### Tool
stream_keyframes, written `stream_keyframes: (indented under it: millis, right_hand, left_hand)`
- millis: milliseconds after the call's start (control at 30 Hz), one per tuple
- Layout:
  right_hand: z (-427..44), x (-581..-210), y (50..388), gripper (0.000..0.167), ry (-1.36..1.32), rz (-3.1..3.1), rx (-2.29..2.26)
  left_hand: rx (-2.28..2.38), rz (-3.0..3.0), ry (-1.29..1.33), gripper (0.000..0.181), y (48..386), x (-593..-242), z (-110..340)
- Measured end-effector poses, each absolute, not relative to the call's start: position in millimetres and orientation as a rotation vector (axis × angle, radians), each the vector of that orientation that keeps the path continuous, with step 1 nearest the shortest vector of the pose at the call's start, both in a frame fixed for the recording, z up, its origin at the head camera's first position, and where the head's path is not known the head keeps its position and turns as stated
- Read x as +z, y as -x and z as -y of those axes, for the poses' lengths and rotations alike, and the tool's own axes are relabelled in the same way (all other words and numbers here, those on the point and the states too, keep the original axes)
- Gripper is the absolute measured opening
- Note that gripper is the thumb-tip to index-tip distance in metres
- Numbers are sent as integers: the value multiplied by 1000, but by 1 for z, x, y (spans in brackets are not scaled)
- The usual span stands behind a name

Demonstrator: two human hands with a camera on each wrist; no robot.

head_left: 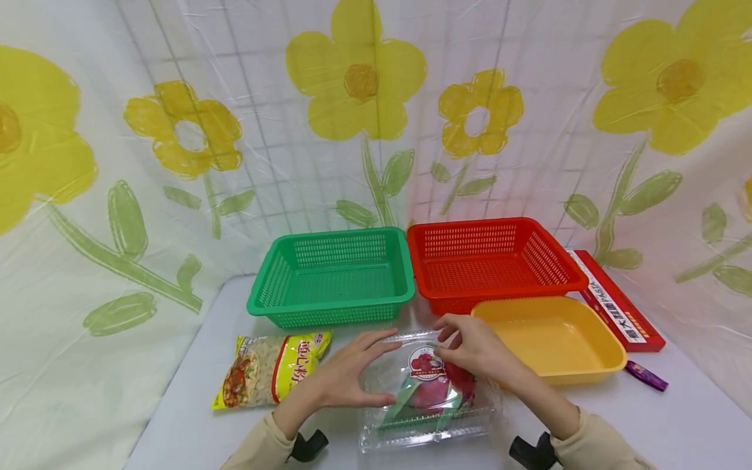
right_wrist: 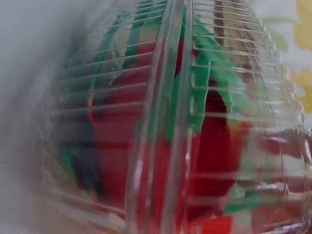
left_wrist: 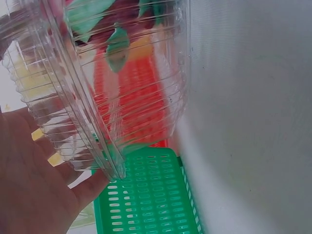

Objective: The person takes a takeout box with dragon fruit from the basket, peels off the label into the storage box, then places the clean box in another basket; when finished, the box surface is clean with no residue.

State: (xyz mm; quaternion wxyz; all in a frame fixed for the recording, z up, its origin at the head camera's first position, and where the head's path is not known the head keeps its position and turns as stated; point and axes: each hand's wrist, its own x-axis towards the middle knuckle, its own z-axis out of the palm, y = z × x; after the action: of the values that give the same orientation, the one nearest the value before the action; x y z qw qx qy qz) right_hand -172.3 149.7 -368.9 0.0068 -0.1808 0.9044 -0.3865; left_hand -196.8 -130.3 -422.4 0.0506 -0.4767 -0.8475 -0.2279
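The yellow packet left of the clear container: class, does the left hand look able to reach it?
Probably yes. The yellow packet lies close by the left hand with nothing resting on it; that hand, now at the clear container, would likely just need to draw back.

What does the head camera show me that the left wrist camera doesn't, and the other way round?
Only the head camera: the yellow food bag, the small purple packet, and the round label on top of the clear container.

Only the left wrist camera: the container's ribbed side wall up close, with the red basket showing through it.

Both: the left hand, the clear container with red and green contents, the green basket and the red basket.
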Motion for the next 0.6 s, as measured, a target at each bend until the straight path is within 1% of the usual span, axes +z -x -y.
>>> stream_keyframes:
  millis: [367, 600]
  right_hand:
    - [-137, -371, 175, 32, 661, -2830, -1189]
    - [-137, -373, 178, 26, 705, -2792, -1237]
  left_hand:
    - [-683, 2588, 1452, 83, 196, -421, 131]
    - [-693, 2629, 1433, 83, 195, -421, 131]
